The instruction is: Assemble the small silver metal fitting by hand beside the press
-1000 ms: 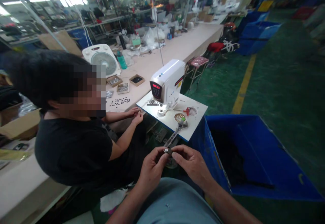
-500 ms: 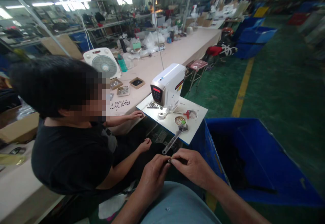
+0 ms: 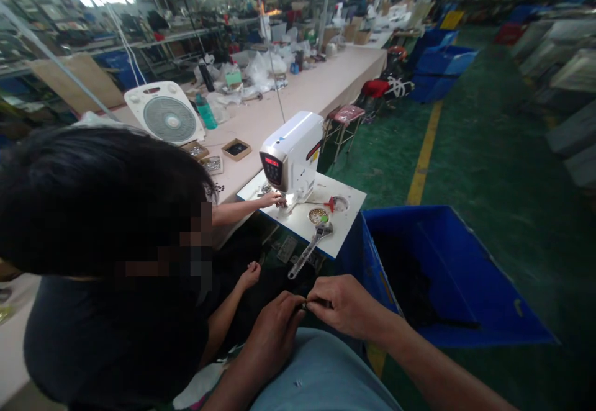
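Note:
Close in front of my body, my left hand (image 3: 278,327) and my right hand (image 3: 342,304) meet at the fingertips. Both are closed in a pinch on one small shiny piece (image 3: 305,305), mostly covered by the fingers and too small to name. Beyond them an adjustable wrench (image 3: 311,251) lies across the near edge of a white machine table (image 3: 348,201). A round dish of small metal parts (image 3: 318,215) and a red-handled tool (image 3: 331,203) rest there too, beside a white press-like machine (image 3: 298,144) with a red display.
At my left sits a co-worker (image 3: 107,212), one hand (image 3: 274,200) under the machine's head. A large blue bin (image 3: 447,237) with dark material stands at right. On the long table are a box fan (image 3: 168,116), a teal bottle (image 3: 205,112) and small boxes of parts (image 3: 236,149).
The co-worker's far hand has moved from the table edge to under the machine's head, and their head leans forward. My view has shifted slightly; my hands keep their pinch.

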Motion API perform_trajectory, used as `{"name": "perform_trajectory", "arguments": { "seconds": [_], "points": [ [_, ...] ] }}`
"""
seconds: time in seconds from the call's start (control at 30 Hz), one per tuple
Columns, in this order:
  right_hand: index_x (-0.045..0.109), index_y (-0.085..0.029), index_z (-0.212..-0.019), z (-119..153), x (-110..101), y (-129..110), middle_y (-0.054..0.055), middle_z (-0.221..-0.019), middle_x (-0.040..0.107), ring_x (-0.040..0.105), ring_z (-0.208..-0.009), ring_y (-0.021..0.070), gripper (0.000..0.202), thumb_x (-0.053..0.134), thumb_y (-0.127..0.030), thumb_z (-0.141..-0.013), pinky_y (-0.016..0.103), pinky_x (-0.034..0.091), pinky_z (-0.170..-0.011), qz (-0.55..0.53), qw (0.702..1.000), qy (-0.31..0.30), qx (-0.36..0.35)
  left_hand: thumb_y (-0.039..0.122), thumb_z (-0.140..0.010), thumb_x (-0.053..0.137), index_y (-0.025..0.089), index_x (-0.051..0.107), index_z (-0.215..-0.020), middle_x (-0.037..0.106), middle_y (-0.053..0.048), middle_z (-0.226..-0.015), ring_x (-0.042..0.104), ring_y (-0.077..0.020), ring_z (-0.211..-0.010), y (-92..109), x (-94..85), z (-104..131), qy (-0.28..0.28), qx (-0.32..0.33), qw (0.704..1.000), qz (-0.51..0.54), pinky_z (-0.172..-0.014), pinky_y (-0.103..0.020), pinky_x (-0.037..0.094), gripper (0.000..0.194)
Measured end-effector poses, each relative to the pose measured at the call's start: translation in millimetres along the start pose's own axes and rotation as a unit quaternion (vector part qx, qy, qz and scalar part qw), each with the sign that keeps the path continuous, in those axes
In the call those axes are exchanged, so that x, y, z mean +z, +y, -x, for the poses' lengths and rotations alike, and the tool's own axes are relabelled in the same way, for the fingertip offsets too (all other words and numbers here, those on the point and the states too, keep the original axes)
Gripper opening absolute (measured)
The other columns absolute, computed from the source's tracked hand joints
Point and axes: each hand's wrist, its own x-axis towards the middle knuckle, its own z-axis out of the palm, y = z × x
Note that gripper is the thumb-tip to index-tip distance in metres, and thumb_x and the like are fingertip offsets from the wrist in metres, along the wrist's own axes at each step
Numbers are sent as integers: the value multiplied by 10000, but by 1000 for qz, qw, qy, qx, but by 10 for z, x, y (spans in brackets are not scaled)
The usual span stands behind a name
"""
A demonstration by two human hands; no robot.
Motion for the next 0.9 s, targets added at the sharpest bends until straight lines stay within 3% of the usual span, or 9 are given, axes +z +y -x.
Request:
{"name": "perform_trajectory", "arguments": {
  "seconds": [0.17, 0.43, 0.57, 0.77, 0.9],
  "points": [
    [766, -163, -873, 14, 39, -22, -3, -858, 703, 659, -761, 136, 106, 712, -72, -887, 239, 408, -660, -7, 1000, -2, 10, 291, -1052, 417, 210, 669, -1143, 704, -112, -1135, 683, -247, -1062, 22, 15, 24, -17, -19, 999, -20, -959, -415, 531, 280],
    [747, -159, -818, 128, 113, -27, -11, -797, 671, 622, -716, 129, 123, 711, -46, -851, 253, 364, -645, 0, 999, 42, 33, 302, -1045, 428, 222, 686, -1103, 712, -93, -1122, 681, -239, -1044, 45, 110, 38, -8, -36, 999, 0, -935, -391, 522, 276],
    [745, -161, -821, 206, 12, 32, -19, -763, 647, 586, -677, 112, 132, 696, -52, -877, 254, 346, -629, -28, 996, 81, 33, 380, -1052, 432, 222, 679, -1169, 691, -77, -1076, 656, -229, -1007, 178, 233, -6, 15, -70, 996, 56, -943, -393, 493, 316],
    [759, -180, -894, 299, -228, 203, -4, -837, 679, 621, -750, 124, 141, 638, -144, -958, 246, 405, -676, -109, 986, 129, 3, 477, -1033, 489, 193, 686, -1189, 637, -20, -854, 597, -173, -790, 457, 422, -140, 50, -112, 978, 170, -763, -312, 477, 380],
    [782, -194, -933, 365, -321, 275, 4, -866, 708, 654, -787, 138, 156, 635, -216, -980, 245, 454, -713, -179, 973, 145, 0, 555, -979, 574, 172, 680, -1146, 622, -7, -820, 588, -150, -728, 600, 483, -228, 84, -139, 952, 259, -683, -283, 490, 430]
  ]
}}
